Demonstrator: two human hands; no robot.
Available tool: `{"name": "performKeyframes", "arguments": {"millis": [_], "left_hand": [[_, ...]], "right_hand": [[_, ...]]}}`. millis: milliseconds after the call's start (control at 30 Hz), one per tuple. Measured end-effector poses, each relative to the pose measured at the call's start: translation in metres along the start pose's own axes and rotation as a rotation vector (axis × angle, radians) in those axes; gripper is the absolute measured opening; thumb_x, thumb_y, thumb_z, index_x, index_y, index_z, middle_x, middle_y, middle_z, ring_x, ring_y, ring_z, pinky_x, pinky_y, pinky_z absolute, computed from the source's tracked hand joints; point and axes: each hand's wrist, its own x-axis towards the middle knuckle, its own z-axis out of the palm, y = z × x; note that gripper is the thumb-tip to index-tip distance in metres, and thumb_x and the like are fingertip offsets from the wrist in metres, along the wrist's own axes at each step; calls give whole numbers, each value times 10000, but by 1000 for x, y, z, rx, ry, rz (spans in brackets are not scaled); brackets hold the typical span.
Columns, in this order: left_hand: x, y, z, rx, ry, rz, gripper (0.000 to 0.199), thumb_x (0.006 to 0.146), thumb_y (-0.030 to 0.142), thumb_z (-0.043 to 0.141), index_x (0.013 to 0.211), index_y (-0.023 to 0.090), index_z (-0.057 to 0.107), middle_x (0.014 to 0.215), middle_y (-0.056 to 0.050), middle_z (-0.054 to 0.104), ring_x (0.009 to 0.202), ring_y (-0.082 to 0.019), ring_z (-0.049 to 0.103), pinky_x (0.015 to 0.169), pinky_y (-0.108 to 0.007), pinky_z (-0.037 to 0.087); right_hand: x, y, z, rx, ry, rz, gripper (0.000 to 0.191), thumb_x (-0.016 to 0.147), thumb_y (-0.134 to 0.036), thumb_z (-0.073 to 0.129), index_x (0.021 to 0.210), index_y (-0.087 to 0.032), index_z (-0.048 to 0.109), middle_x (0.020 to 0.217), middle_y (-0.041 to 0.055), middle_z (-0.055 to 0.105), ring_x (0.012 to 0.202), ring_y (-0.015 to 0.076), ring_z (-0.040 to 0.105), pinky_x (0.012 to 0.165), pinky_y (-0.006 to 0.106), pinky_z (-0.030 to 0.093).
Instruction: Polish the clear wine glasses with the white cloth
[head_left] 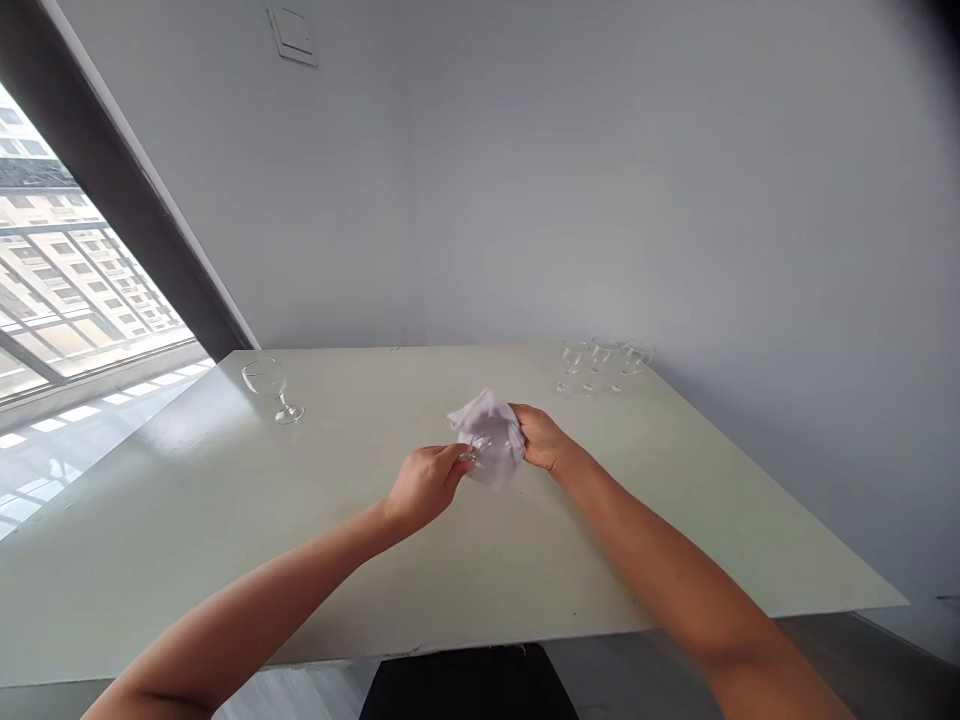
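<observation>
Above the middle of the pale table point(420, 560), my left hand point(429, 486) pinches the stem of a clear glass point(495, 452), whose bowl points to the right. My right hand point(538, 436) is closed on a whitish cloth point(484, 412) that wraps round the far and right sides of the bowl. The cloth partly hides the fingertips of my right hand. Both hands are close together, with the glass and cloth between them.
One stemmed glass point(288, 411) stands at the back left of the table. Several stemmed glasses point(592, 385) stand in a row at the back right. Walls rise behind and to the right; a window is on the left. A black seat point(469, 688) shows below the front edge.
</observation>
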Motion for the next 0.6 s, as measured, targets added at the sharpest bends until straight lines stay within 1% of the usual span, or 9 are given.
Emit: {"name": "performKeyframes", "arguments": {"millis": [100,167,233,267,367,467,533,600], "left_hand": [[18,-5,10,-86,56,-113,263,867,284,369,1059,217,537,704,5,619,636,-129,543,585,-221,355],[29,-6,16,-144,70,-184,350,858,282,372,1195,232,452,699,22,619,623,-127,540,578,-217,364],[37,-6,23,-184,72,-217,430,851,278,374,1280,243,370,693,31,616,620,-125,540,571,-214,366],[40,-5,27,-195,70,-224,442,850,275,372,1292,248,361,691,31,615,625,-125,540,573,-213,366],[44,-4,40,-220,64,-243,430,854,275,362,1282,250,392,703,21,618,642,-127,539,596,-219,367],[50,-4,52,-244,83,-287,440,860,299,356,1294,234,377,696,13,606,627,-132,527,590,-229,361],[55,-4,59,-256,119,-314,446,862,305,357,1300,225,366,690,8,590,623,-136,521,586,-232,357],[61,-5,64,-267,158,-331,447,862,285,356,1304,222,352,693,6,576,628,-137,518,586,-235,357]], "right_hand": [[16,8,4,297,187,-104,117,719,-240,580,642,-152,591,590,15,599,607,155,575,556,258,452],[23,11,6,456,302,-191,79,735,-213,560,692,-158,597,647,11,621,645,153,589,580,260,472],[26,14,6,590,396,-261,72,750,-209,544,745,-164,599,712,8,638,683,150,597,604,265,486],[26,15,5,642,429,-281,74,756,-209,534,758,-167,596,734,8,642,695,150,599,614,269,491],[24,20,-1,724,475,-301,78,757,-177,497,745,-176,574,724,5,637,685,150,598,627,288,498],[21,27,-4,707,480,-321,101,744,-141,466,719,-187,552,699,-5,627,677,144,597,629,289,495],[20,34,-3,684,479,-323,85,743,-157,476,712,-190,548,699,-4,624,673,141,596,631,285,490],[20,41,0,641,474,-324,67,752,-214,500,727,-188,557,709,4,621,664,143,591,629,286,483]]}}
